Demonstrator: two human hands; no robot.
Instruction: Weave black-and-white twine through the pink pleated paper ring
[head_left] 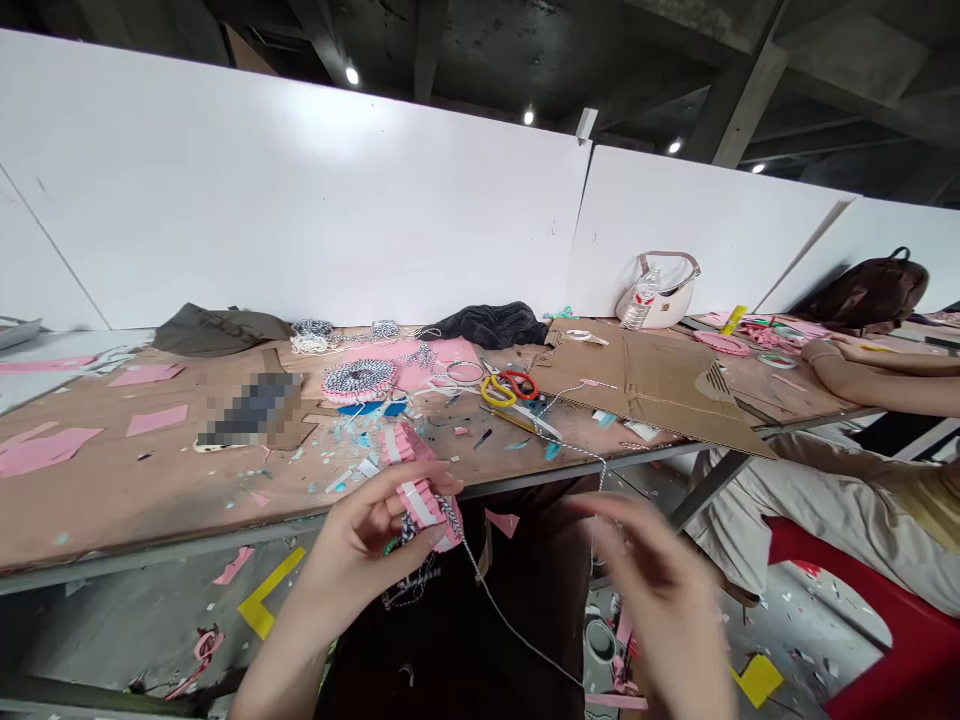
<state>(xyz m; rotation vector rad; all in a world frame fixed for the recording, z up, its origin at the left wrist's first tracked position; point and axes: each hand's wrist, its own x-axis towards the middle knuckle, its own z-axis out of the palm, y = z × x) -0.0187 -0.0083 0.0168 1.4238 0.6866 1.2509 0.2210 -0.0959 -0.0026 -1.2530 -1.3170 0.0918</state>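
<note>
My left hand is closed around a pink notched strip, bent into a curve, with white tape along it and black-and-white cord woven at its edge. A length of black-and-white cord runs from this piece down to the right. Smeared by motion, my right hand is to the right of the strip, above my lap. Cord also trails over the table edge near its fingers; whether they grip it cannot be made out. Scissors with yellow and red handles lie on the table beyond my hands.
A round cord-woven pink piece lies near a blurred-out phone. Cardboard, a black cloth, a cap and pink scraps cover parts of the table. At right are another person's arms and a red stool.
</note>
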